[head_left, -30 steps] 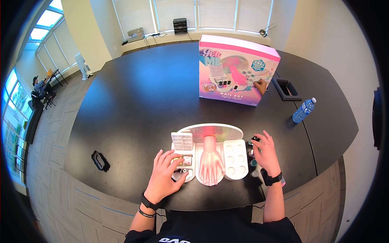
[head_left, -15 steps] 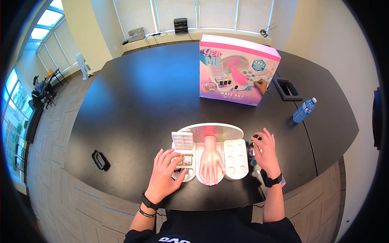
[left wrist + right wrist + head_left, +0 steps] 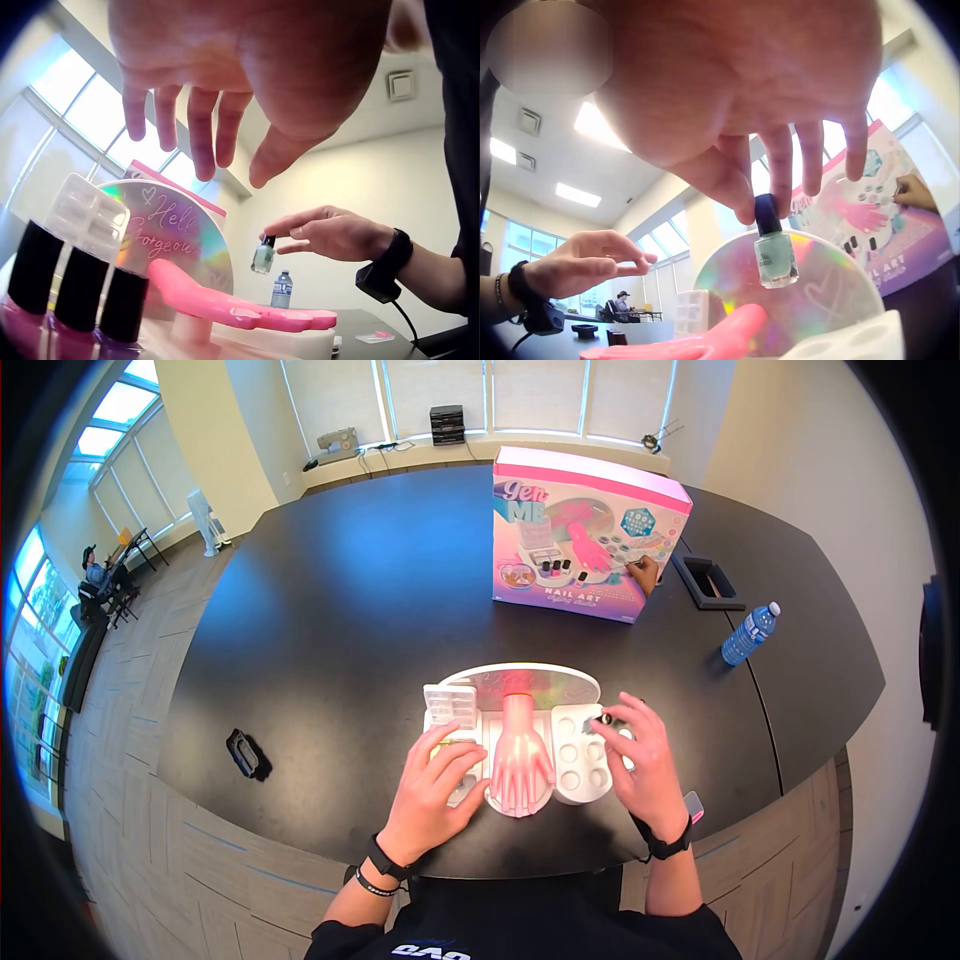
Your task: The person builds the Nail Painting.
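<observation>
My right hand (image 3: 648, 770) pinches a mint-green nail polish bottle (image 3: 776, 259) by its black cap, between thumb and fingertips. The bottle hangs upright over the white tray with round wells (image 3: 568, 780). Beside that tray lies a pink model hand (image 3: 518, 760), palm down, before a shiny rounded mirror (image 3: 780, 307). My left hand (image 3: 430, 800) hovers over the left side of the stand with loosely bent fingers and nothing between them. Below it, black-capped pink and purple polish bottles (image 3: 79, 292) stand in a row. Near its fingertips rises a clear compartment case (image 3: 450, 705).
Behind the stand is a large pink nail art box (image 3: 580, 540). A water bottle (image 3: 750, 633) and a black table insert (image 3: 708, 580) are at the right. On the left lies a small black object (image 3: 247, 755). A person (image 3: 100, 572) sits far off.
My right hand has moved left from the polish bottles beside the stand, carrying the mint-green bottle over the round-welled tray. The left hand has shifted slightly right, toward the model hand.
</observation>
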`<state>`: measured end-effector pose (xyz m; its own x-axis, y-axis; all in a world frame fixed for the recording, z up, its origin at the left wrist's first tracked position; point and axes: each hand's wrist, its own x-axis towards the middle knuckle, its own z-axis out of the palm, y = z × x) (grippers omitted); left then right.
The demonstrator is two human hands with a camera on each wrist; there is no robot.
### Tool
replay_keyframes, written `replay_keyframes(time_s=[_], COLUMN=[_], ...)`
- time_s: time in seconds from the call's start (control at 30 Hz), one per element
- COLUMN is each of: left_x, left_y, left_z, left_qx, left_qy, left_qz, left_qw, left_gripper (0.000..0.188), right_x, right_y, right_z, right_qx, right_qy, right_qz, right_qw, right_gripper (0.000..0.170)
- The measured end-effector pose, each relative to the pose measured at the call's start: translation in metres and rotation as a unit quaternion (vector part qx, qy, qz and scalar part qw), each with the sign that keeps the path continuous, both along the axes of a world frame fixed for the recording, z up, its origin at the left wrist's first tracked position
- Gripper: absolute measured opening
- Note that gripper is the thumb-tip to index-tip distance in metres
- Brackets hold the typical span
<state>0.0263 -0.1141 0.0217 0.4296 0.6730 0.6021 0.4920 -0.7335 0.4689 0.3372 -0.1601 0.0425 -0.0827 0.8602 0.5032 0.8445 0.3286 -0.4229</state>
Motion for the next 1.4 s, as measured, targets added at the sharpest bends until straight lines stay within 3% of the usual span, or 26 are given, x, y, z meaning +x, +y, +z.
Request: replay_keyframes(time_s=[0.37, 0.87, 1.4], left_x=[0.023, 0.015, -0.043], left_y=[-0.002, -0.003, -0.002], left_z=[0.0, -0.007, -0.006], left_qx=[-0.034, -0.077, -0.137], left_qy=[-0.019, -0.094, -0.015], left_qz=[-0.048, -0.071, -0.049], left_qw=[0.998, 0.99, 0.989], left_gripper=[0.048, 0.042, 0.032], right_x=[-0.047, -0.069, -0.016], right_y=[-0.012, -0.012, 0.001], right_z=[0.014, 0.011, 0.003], right_qx=[-0.014, -0.021, 0.016], right_qy=[0.031, 0.044, 0.036], right_qz=[0.171, 0.22, 0.033], right_qw=[0.985, 0.974, 0.999], right_gripper=[0.044, 0.043, 0.032])
